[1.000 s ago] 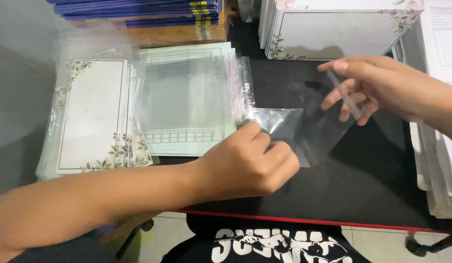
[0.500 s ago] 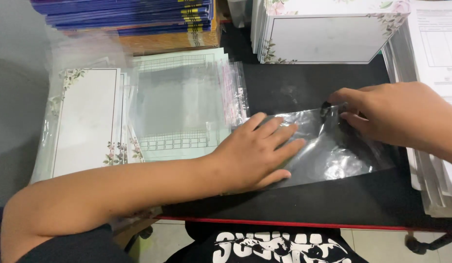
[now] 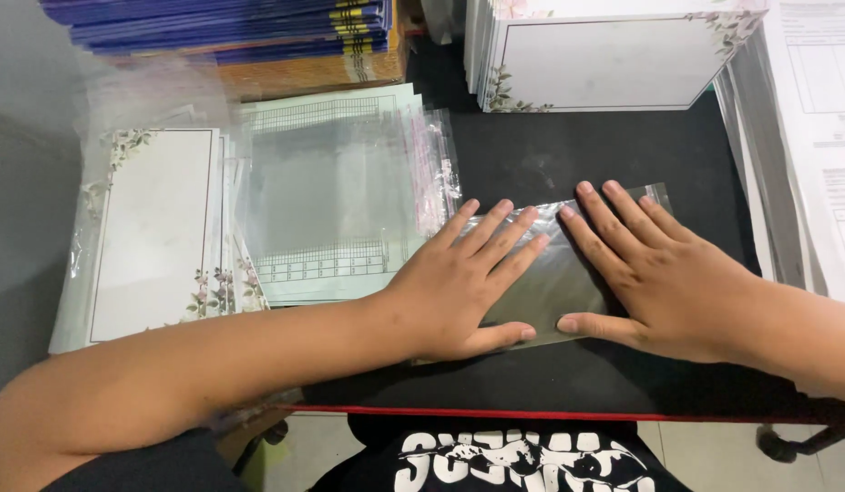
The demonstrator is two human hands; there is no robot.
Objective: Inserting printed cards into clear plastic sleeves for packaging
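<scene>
- Floral-bordered cards (image 3: 153,239) in sleeves at far left, stack of clear bags (image 3: 336,187) over a green sheet beside them.
- Left hand (image 3: 468,282) flat, fingers spread, pressing the clear plastic bag (image 3: 557,273) onto the black table (image 3: 568,155).
- Bag lies under both palms, mid-table near the front edge.
- Right hand (image 3: 659,273) flat, fingers spread, on the bag's right half.

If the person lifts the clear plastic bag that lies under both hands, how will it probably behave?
The clear plastic bag is thin and see-through, so it is probably very light and floppy and would sag when lifted. Its glossy film on the smooth black table may slide easily when pushed. The left hand and right hand press it flat, which suggests it may curl or shift if left alone.
</scene>
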